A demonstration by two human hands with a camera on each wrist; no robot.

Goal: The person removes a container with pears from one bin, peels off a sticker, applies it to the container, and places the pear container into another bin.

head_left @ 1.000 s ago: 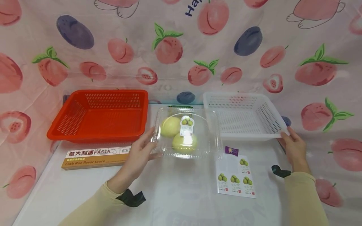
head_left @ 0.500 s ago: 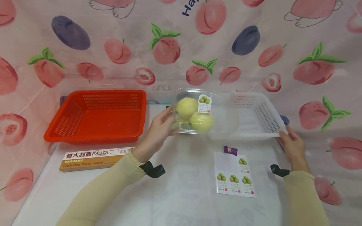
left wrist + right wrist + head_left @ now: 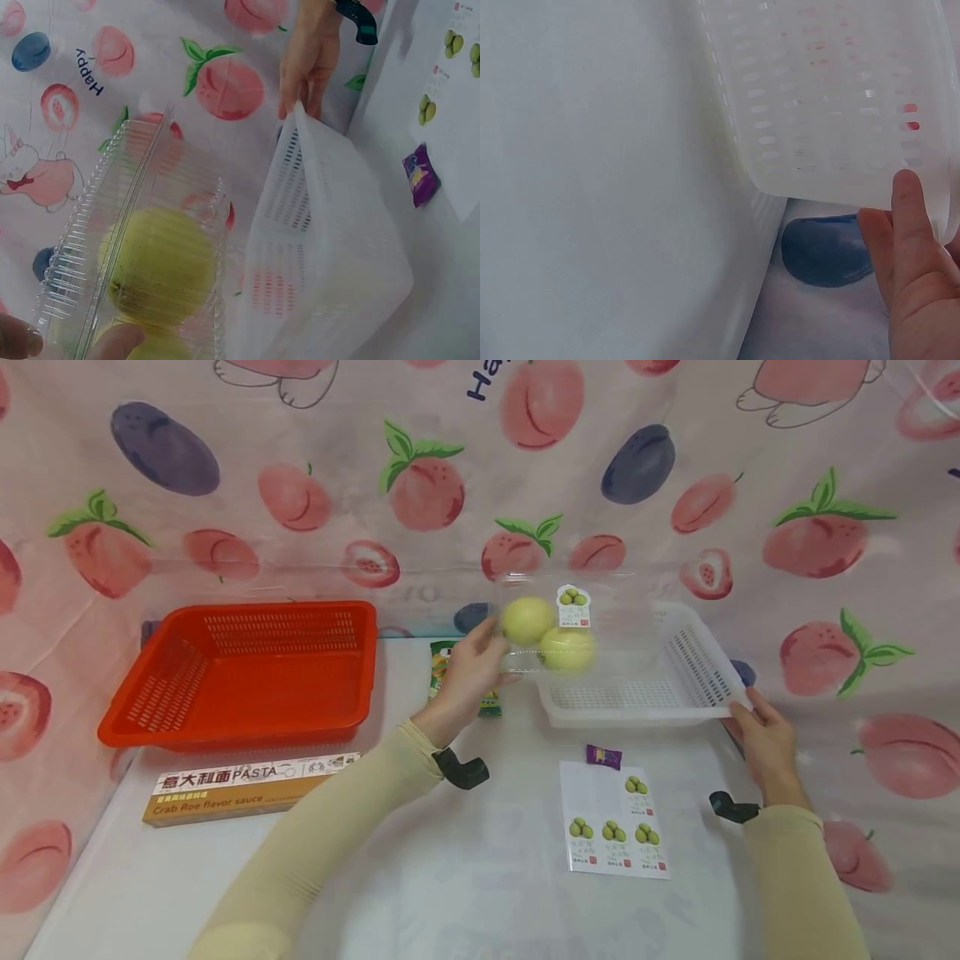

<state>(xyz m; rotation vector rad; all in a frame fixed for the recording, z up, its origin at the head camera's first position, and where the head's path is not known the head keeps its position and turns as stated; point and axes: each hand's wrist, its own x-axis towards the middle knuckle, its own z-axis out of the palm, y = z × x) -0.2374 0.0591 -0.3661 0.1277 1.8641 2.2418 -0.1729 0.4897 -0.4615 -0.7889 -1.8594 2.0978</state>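
Observation:
My left hand [image 3: 468, 672] grips the left edge of a clear plastic clamshell box [image 3: 142, 172], holding it raised over the white basket [image 3: 712, 647]. Two yellow-green pears [image 3: 527, 620] lie in the box's left part, and a white label [image 3: 573, 607] printed with green fruit is on its lid. In the left wrist view, thumb and finger show at the box's edge, with the basket beside it. My right hand [image 3: 768, 739] holds the basket's front right corner; the right wrist view shows its fingers [image 3: 909, 202] against the slotted wall.
A red basket [image 3: 243, 737] stands at the left, behind a long pasta box [image 3: 225, 797]. A green packet [image 3: 491, 703] lies partly hidden by my left hand. A small purple packet [image 3: 603, 756] sits above a sheet of fruit labels [image 3: 622, 860]. Patterned cloth [image 3: 315, 560] hangs behind.
My left hand has carried the clamshell box up and right, from the middle of the table to over the white basket. The green packet shows more. My right hand keeps its hold.

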